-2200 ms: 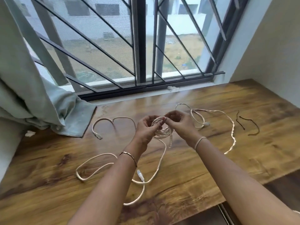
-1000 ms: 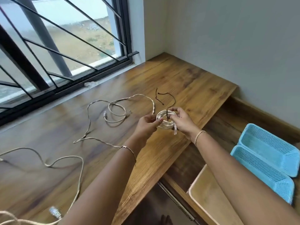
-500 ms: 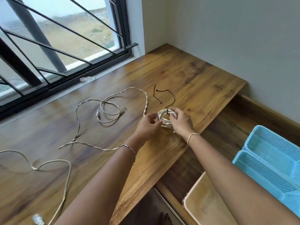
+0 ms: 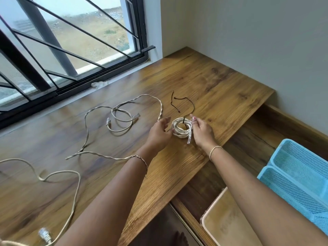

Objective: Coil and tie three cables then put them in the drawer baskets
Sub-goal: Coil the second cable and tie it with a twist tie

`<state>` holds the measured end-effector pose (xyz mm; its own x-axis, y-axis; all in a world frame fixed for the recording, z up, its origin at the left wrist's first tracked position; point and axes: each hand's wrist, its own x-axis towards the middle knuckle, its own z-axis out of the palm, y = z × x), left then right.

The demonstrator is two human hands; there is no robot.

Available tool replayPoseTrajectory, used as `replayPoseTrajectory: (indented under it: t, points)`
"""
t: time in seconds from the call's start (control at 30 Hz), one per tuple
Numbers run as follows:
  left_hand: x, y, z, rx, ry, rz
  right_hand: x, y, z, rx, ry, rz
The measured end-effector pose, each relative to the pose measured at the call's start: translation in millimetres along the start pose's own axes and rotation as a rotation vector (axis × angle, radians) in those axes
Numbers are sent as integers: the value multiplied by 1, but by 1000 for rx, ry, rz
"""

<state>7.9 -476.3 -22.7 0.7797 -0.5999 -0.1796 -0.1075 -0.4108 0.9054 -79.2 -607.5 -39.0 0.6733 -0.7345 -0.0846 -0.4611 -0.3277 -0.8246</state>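
Wooden worktop [image 4: 213,86]: coiled white cable [image 4: 180,133] sits between the fingers; right hand [image 4: 202,132] pinches its thin black tie [image 4: 183,120], left hand [image 4: 158,130] fingers spread alongside.

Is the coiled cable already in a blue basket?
No, the right hand holds the coiled cable over the table, away from the blue baskets.

Glossy wood-grain tabletop [image 4: 204,82], blue plastic mesh baskets [image 4: 300,176], black metal window bars [image 4: 53,41]

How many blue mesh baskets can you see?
2, side by side at the right edge: the far basket by the wall, the near basket beside the beige tray. The frame crops both; more may be hidden.
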Motion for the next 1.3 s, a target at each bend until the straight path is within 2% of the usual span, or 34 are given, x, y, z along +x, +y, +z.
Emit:
replayPoseTrajectory:
  t: [0.27,0.4,0.53,0.83,0.97,1.3]
  points:
    - [-8,14,-15,-100,45,53,-5,-30,-3,-153,-20,-73]
    - [-20,14,-44,-120,122,102,-17,-61,13,-161,64,-244]
    - [-43,4,-96,-175,210,114,-41,-101,49,-76,36,-402]
    - [-128,-56,-227,-236,385,91,-131,-175,165,-43,-219,-616]
    - [-171,-98,-259,-266,421,33,-177,-189,213,-89,-382,-675]
    - [-263,-166,-316,-288,563,-35,-257,-196,281,-141,-634,-731]
